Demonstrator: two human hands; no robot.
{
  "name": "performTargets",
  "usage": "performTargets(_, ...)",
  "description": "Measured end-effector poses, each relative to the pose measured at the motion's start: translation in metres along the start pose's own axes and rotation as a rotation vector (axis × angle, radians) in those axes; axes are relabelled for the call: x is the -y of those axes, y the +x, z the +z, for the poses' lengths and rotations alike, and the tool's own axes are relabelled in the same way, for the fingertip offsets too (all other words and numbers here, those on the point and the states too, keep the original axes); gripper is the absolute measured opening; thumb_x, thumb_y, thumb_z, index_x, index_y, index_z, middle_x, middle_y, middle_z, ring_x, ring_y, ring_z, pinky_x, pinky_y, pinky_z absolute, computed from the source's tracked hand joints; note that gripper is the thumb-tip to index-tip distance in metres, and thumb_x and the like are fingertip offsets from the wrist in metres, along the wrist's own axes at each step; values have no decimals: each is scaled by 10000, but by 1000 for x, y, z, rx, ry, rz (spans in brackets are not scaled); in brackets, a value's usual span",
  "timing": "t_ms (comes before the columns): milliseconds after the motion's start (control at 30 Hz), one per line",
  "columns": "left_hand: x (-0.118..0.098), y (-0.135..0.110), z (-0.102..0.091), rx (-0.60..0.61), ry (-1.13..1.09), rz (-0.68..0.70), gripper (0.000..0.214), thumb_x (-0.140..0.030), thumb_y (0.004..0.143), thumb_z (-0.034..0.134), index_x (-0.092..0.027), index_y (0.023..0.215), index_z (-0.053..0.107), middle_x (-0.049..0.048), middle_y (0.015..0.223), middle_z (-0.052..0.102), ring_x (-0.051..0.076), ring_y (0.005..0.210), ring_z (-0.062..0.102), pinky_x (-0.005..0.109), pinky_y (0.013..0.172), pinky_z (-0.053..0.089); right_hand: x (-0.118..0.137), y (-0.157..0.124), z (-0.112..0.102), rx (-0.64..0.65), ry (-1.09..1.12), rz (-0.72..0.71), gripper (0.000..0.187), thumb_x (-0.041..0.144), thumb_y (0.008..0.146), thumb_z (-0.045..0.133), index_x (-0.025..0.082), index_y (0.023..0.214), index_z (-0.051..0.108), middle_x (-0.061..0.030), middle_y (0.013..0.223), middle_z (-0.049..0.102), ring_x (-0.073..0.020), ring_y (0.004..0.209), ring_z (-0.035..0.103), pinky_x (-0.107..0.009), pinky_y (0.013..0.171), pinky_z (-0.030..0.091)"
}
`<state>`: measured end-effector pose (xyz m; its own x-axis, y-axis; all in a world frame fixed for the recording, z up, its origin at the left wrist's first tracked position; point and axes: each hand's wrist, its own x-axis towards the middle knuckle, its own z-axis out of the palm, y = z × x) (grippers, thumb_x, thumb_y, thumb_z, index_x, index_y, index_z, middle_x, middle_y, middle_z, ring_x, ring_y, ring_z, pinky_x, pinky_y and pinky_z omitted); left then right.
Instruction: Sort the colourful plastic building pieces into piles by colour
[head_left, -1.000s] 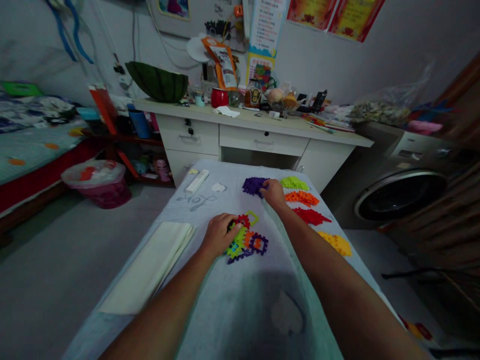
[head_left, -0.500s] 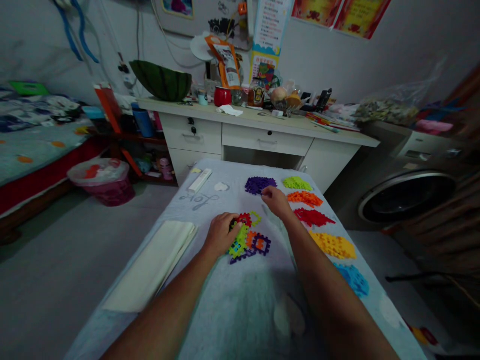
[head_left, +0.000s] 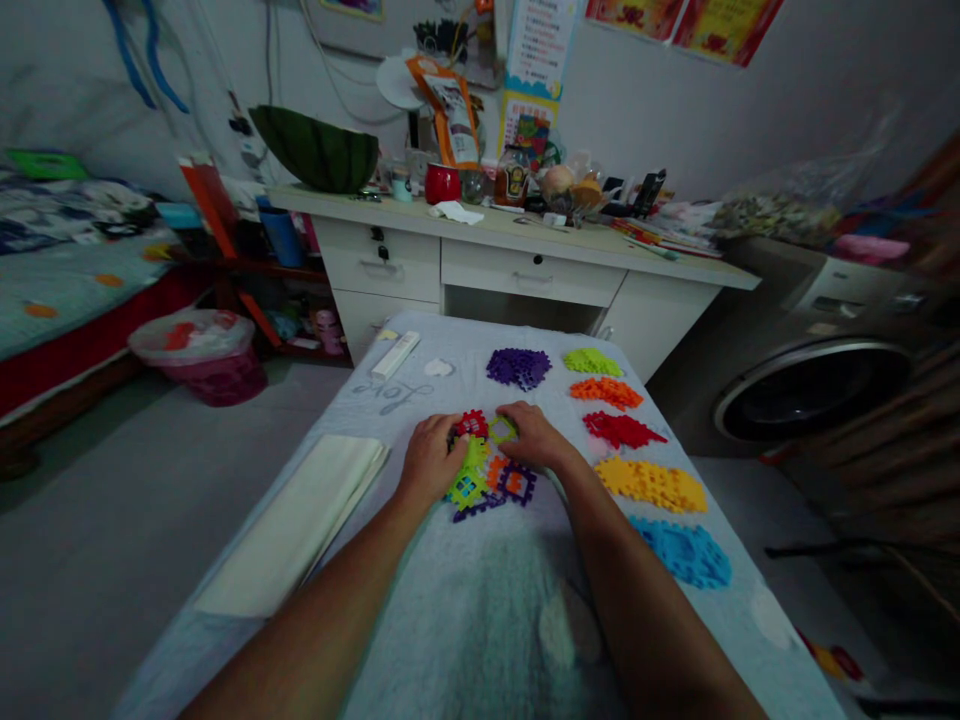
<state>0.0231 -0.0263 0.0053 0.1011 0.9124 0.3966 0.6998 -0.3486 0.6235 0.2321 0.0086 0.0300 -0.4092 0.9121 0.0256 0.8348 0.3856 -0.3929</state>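
Note:
My left hand [head_left: 429, 458] is closed on the left side of a mixed cluster of interlocking plastic building pieces. In it are a red piece [head_left: 472, 424], a yellow-green window piece [head_left: 468, 484], an orange piece [head_left: 496, 470] and a purple square frame [head_left: 529, 490]. My right hand [head_left: 534, 437] curls its thumb and fingers around a yellow-green ring-like frame [head_left: 501, 430] at the cluster's upper right. Whether it also holds a smaller piece cannot be seen. Beyond the hands lies a pile of purple pieces [head_left: 519, 367].
Down the table's right side run piles of green [head_left: 592, 362], orange [head_left: 606, 392], red [head_left: 622, 430], yellow [head_left: 652, 484] and blue pieces [head_left: 686, 553]. A folded cream cloth [head_left: 296, 525] and a white box [head_left: 396, 355] lie at left. A cluttered desk [head_left: 525, 275] stands behind.
My right hand has come back from the purple pile toward me, down to the yellow-green frame beside my left hand. My left hand stays at the cluster. The view has shifted slightly.

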Motion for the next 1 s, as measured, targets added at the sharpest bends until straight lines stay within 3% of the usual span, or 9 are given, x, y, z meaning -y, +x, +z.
performTargets(167,2,0,2,-9,11,-2,282,-289,842,514,-185,1070,645,85,1065,658,257,1037,584,427,959,448,3,-1,-5,-88,4,40,577,218,723,678,118,1280,566,-134,1197,600,-231,1082,553,-340,976,414)
performTargets(367,3,1,2,6,9,11,272,-306,845,508,-184,1052,636,86,1074,652,261,1041,575,442,961,438,-12,10,-50,-242,-10,94,461,303,769,701,146,1191,598,-114,1138,646,-212,1018,599,-331,917,452)
performTargets(500,4,1,2,34,17,22,282,-328,867,488,-190,1067,629,86,1094,649,259,1058,572,438,970,431,-47,25,-85,-291,-123,201,317,320,789,687,149,1054,656,-108,1066,672,-214,969,610,-326,889,452)
performTargets(667,4,1,3,57,28,35,278,-347,886,475,-210,1072,629,75,1111,654,255,1061,575,434,963,432,-112,37,-114,-401,-164,448,283,298,791,682,162,1039,668,-97,1069,672,-196,955,615,-291,864,443)
performTargets(833,4,0,3,65,41,32,281,-361,893,478,-224,1089,625,65,1122,657,253,1070,577,428,957,432,-168,41,-128,-484,-94,691,304,304,795,696,134,1045,669,-100,969,687,-161,801,627,-250,721,443)
performTargets(1000,4,1,4,80,48,11,286,-368,887,489,-225,1093,626,65,1137,657,259,1081,573,436,963,429,-202,40,-131,-471,-9,820,198,289,828,656,98,867,697,-71,680,653,-151,625,605,-245,593,409)
